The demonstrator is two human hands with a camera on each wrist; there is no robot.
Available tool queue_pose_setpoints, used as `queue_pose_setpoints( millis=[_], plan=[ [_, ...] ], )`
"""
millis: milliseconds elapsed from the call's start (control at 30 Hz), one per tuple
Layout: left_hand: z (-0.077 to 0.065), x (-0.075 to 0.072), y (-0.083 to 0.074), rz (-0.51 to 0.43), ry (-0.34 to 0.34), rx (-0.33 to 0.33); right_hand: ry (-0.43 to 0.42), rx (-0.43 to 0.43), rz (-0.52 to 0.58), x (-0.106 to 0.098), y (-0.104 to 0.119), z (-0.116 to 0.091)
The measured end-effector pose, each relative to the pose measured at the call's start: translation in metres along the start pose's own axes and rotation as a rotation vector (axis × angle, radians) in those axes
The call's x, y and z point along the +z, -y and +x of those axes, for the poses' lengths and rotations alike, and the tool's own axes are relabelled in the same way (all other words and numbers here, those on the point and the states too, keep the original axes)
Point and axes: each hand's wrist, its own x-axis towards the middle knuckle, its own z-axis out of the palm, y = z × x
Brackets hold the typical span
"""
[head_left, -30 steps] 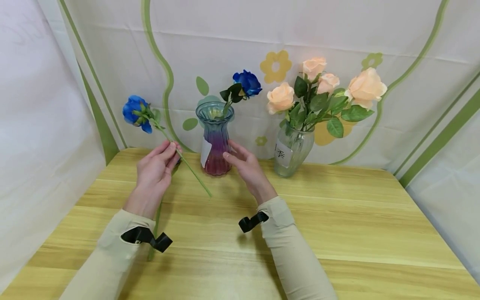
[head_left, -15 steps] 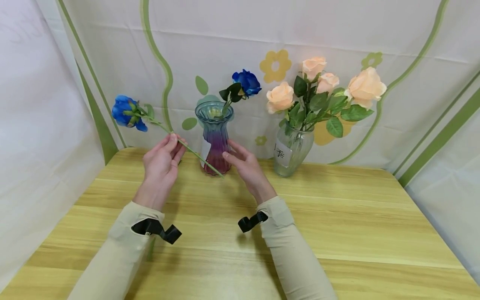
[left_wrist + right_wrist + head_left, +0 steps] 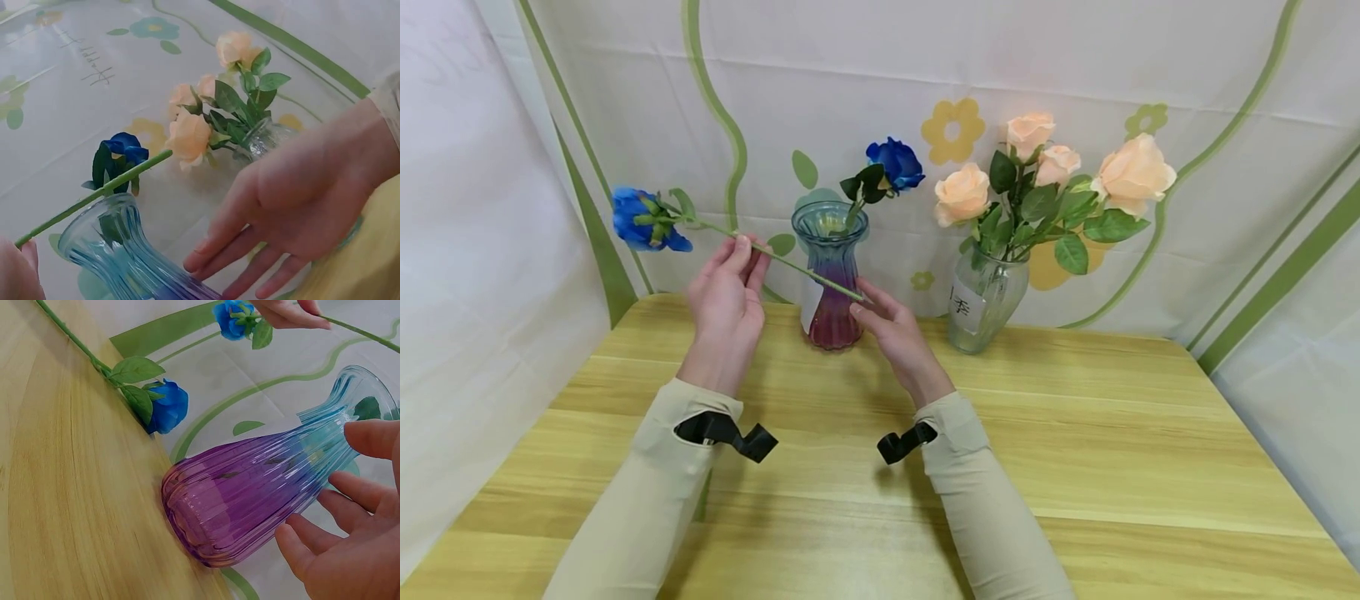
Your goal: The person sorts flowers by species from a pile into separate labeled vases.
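My left hand [image 3: 726, 308] pinches the stem of a blue rose [image 3: 646, 223] between thumb and fingers. The bloom points left, and the bare green stem slants down to the right, overlapping the ribbed glass vase [image 3: 835, 327] in the head view. That vase shades from teal at its rim to purple below, stands upright and bears a white label. One blue rose [image 3: 895, 165] leans in it. My right hand [image 3: 898, 342], fingers loosely spread, is at the vase's right side with fingertips against the glass. In the left wrist view, the held stem [image 3: 81, 201] passes above the vase's rim.
Another blue rose [image 3: 165, 407] lies on the wooden table [image 3: 1075, 467]; my left arm mostly hides it in the head view. To the right stands a clear glass vase [image 3: 1000, 304] of several peach roses [image 3: 962, 196]. A patterned cloth [image 3: 835, 50] hangs behind.
My left hand has risen slightly, and the held rose has tipped closer to level, its bloom moving left and its stem end up and right. The right hand stays at the vase.
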Motion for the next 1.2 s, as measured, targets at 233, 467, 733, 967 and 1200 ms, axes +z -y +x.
queue_pose_setpoints(
  millis=[233, 467, 733, 967, 1200],
  plan=[
    [0.006, 0.012, -0.003, -0.063, -0.047, 0.092, 0.006, -0.001, -0.007, 0.001, 0.000, 0.001],
    [0.014, 0.025, -0.009, -0.146, -0.059, 0.158, 0.013, -0.002, -0.016, 0.001, 0.001, 0.000],
    [0.022, 0.035, -0.013, -0.154, -0.059, 0.252, 0.004, 0.012, -0.016, 0.001, 0.002, -0.001],
    [0.030, 0.039, -0.015, -0.140, -0.079, 0.317, 0.001, 0.016, -0.020, 0.001, 0.002, 0.000],
    [0.035, 0.042, -0.007, -0.098, -0.093, 0.354, 0.004, 0.017, -0.011, 0.001, 0.002, -0.001]
  ],
)
